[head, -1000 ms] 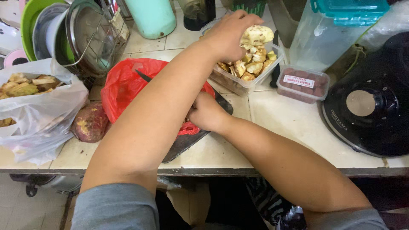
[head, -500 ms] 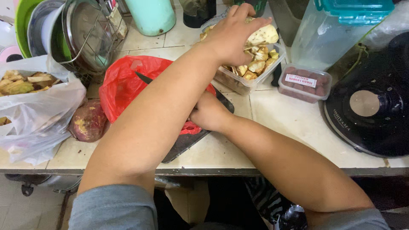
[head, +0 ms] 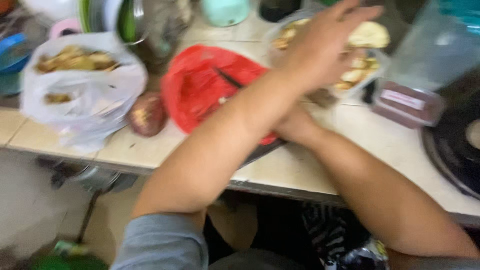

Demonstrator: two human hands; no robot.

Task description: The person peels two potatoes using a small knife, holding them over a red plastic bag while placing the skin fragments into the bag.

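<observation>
Pale cut pieces (head: 361, 55) are shown heaped in a clear tray (head: 376, 75) on the tiled counter (head: 350, 165), beneath the spread-fingered left hand (head: 320, 47), while the right hand (head: 297, 125), its finger state indiscernible, is rested on a dark board (head: 260, 152), so that careful release is judged necessary.

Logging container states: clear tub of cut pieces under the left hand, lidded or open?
Open. The clear tub shows no lid; pale cut pieces are heaped above its rim, and the left hand hovers spread over them.

Soft, even, fairly dim light with no hard shadows or glare; motion blur smears the whole frame.
</observation>
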